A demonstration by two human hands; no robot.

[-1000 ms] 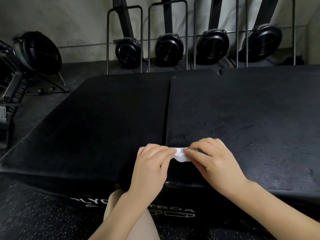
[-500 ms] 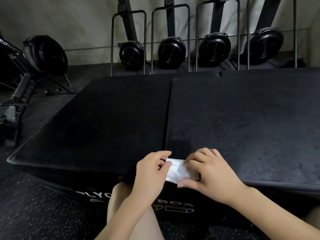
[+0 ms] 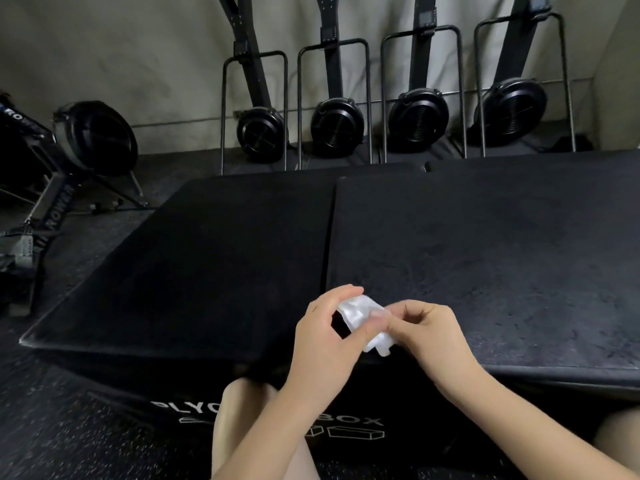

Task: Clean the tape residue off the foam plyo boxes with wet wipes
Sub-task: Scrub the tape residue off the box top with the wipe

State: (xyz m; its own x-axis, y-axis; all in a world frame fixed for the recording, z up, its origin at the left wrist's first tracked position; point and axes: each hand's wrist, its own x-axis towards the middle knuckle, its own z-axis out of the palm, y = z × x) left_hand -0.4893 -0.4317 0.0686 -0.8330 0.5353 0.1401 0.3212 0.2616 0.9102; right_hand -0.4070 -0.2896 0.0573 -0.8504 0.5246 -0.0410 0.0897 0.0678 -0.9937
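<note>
Two black foam plyo boxes stand side by side in front of me, the left box [image 3: 207,265] and the right box [image 3: 485,258], with a seam between them. A white wet wipe [image 3: 360,315] is held folded above the near edge by the seam. My left hand [image 3: 325,341] pinches its left side. My right hand [image 3: 429,336] grips its right side, and the wipe's lower end hangs below the fingers. The front face of the box carries white "PLYO BOX" lettering, partly hidden by my arms.
Several rowing machines [image 3: 337,128] stand upright against the back wall. Another rower [image 3: 55,188] lies on the floor at the left. My knee [image 3: 242,410] is close to the box front. The floor is dark speckled rubber [image 3: 69,438].
Both hands have lifted the wipe slightly off the box edge and bunched it; it now hangs between the fingers instead of lying flat on the edge.
</note>
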